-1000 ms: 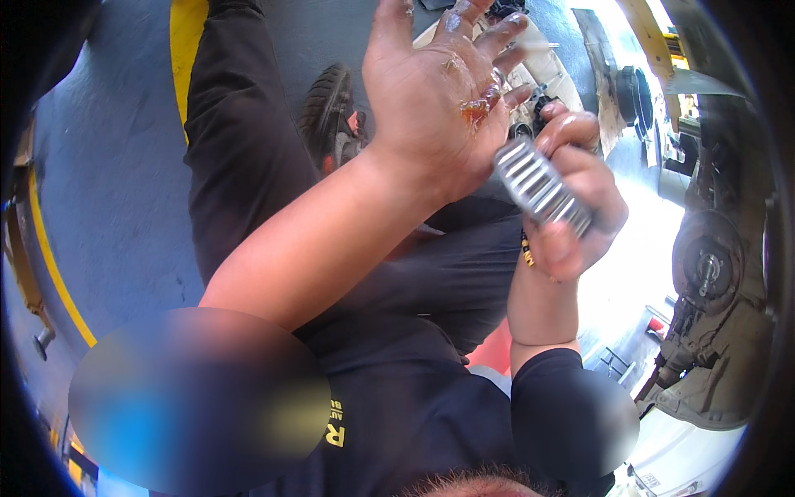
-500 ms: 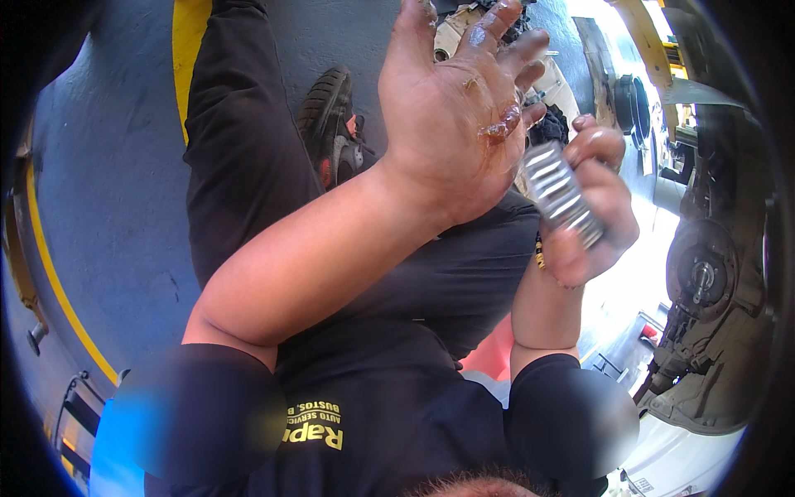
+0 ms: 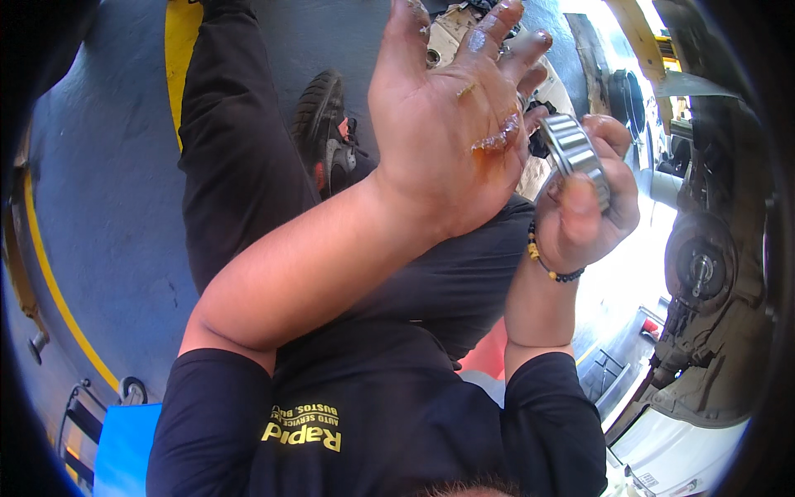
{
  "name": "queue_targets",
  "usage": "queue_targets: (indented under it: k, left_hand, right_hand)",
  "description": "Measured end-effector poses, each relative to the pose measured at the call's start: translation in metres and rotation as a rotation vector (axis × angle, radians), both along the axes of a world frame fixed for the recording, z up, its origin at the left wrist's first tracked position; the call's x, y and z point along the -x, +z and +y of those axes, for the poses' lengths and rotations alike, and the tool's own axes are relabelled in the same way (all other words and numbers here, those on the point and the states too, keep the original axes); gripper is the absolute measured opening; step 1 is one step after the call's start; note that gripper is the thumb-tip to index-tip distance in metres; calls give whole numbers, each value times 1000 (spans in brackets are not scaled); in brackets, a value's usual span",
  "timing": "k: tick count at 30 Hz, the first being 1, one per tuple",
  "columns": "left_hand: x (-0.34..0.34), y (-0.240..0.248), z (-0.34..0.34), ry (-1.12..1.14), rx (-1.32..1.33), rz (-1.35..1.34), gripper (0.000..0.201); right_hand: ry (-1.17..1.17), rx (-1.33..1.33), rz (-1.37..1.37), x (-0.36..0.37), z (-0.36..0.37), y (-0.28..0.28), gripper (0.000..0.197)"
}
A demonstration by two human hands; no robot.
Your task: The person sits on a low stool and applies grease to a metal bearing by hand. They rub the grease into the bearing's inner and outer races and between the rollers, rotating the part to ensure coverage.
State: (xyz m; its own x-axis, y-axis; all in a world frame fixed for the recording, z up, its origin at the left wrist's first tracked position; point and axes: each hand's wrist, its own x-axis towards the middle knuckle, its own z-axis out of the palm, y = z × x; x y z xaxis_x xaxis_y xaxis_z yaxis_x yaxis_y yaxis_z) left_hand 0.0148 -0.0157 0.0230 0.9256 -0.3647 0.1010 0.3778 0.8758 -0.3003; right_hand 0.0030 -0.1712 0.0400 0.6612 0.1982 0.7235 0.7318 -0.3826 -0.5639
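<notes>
While palm-up, left hand (image 3: 454,141) beside curled right hand (image 3: 582,209).

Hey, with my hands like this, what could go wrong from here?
The roller bearing could slip and drop, since only the right hand holds it, off to one side of the open left hand.
The glossy brown smear on the left palm might drip onto the dark trousers below.
The beaded bracelet might get greasy, sitting bare on the right wrist.
</notes>
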Motion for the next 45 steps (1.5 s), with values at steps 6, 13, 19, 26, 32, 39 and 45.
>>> queue_targets:
  k: [6, 13, 19, 26, 32, 39, 45]
  left_hand:
    - [-1, -4, 3, -4, 3, -2, 75]
    - [3, -1, -2, 11, 4, -19, 75]
    - [2, -4, -1, 14, 7, -16, 75]
    - [3, -5, 0, 16, 0, -21, 75]
    - [5, -4, 0, 17, 5, -34, 75]
    - [5, -6, 3, 22, -12, -40, 75]
    - [7, -8, 2, 18, -17, -46, 75]
  right_hand:
    - [253, 237, 15, 16, 9, 23, 33]
    - [5, 254, -73, 2, 7, 14, 29]
    - [332, 78, 131, 20, 1, 20, 29]
    - [237, 311, 48, 20, 8, 20, 35]
    - [73, 72, 100, 15, 0, 13, 33]
    - [298, -22, 264, 24, 4, 20, 33]
    - [184, 207, 23, 22, 10, 14, 30]
